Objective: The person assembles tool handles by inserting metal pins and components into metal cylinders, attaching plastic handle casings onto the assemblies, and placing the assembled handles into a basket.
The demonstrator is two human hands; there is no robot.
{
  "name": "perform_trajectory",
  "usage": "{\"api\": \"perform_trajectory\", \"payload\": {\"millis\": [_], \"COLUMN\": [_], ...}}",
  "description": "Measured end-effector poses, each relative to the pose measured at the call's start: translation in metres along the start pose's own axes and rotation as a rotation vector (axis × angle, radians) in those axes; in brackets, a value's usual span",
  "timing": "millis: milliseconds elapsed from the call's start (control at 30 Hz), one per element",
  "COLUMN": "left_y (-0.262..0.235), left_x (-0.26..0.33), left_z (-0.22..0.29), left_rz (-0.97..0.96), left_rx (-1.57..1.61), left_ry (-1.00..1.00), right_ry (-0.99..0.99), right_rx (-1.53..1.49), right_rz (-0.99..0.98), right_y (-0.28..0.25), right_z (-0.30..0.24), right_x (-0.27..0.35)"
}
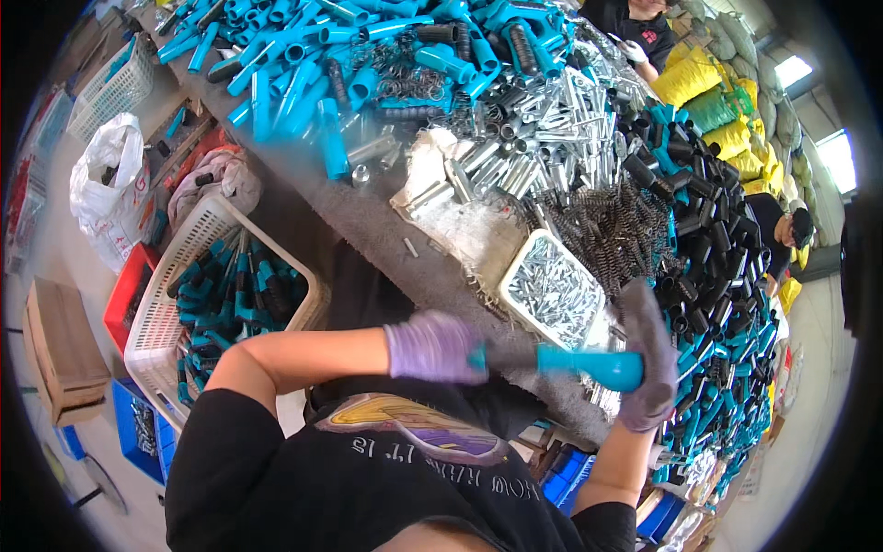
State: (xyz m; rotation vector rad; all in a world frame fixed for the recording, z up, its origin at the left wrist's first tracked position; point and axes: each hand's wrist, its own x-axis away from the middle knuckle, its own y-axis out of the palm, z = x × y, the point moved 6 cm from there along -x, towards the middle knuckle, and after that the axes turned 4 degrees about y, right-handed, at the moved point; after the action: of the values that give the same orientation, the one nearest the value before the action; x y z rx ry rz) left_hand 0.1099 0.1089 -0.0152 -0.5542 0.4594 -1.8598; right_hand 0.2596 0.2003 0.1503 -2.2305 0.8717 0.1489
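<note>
A teal-and-black handled tool (591, 366) lies level across my front, its black middle smeared by motion. My left hand (434, 348), in a purple-and-white glove, is closed around its left end, with a bit of teal showing by the fingers. Against the tool's rounded teal right end rests the palm of my right hand (651, 354), in a dark grey glove, its fingers stretched upward and slightly blurred. Just beyond the tool, a white tray (504, 293) full of small metal pins stands on the grey-covered table (372, 221).
Teal tubes (294, 83), metal rods (579, 120), dark springs (598, 230) and black sleeves (713, 221) are heaped over the table. At left, a white crate (161, 304) holds teal-and-black tools, near a white bag (106, 189) and cardboard box (64, 345). Two other people appear at upper right.
</note>
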Motion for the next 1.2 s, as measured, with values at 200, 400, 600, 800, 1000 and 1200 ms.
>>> {"api": "perform_trajectory", "payload": {"millis": [200, 400, 600, 800, 1000, 1200], "left_y": [-0.057, -0.165, -0.125, -0.059, -0.062, -0.057], "left_x": [0.021, 0.104, 0.045, 0.009, 0.012, 0.013], "left_z": [0.009, 0.005, -0.035, -0.072, -0.068, -0.079], "left_rz": [0.241, 1.369, 0.956, 0.594, 0.541, 0.533], "left_rx": [-0.614, -0.088, 1.304, 0.892, 0.536, 0.66], "left_ry": [0.186, 0.429, 0.191, 0.129, 0.041, 0.023], "right_ry": [0.593, 0.529, 0.05, 0.047, 0.027, -0.047], "right_rx": [0.168, -0.288, 0.541, 1.134, 1.084, 1.053], "right_rz": [-0.175, -0.145, -0.292, -0.423, -0.385, -0.553], "right_y": [0.003, 0.051, 0.121, 0.157, 0.15, 0.144], "right_z": [0.043, 0.021, 0.067, 0.168, 0.181, 0.178], "right_x": [-0.017, -0.024, -0.146, -0.229, -0.277, -0.264]}}
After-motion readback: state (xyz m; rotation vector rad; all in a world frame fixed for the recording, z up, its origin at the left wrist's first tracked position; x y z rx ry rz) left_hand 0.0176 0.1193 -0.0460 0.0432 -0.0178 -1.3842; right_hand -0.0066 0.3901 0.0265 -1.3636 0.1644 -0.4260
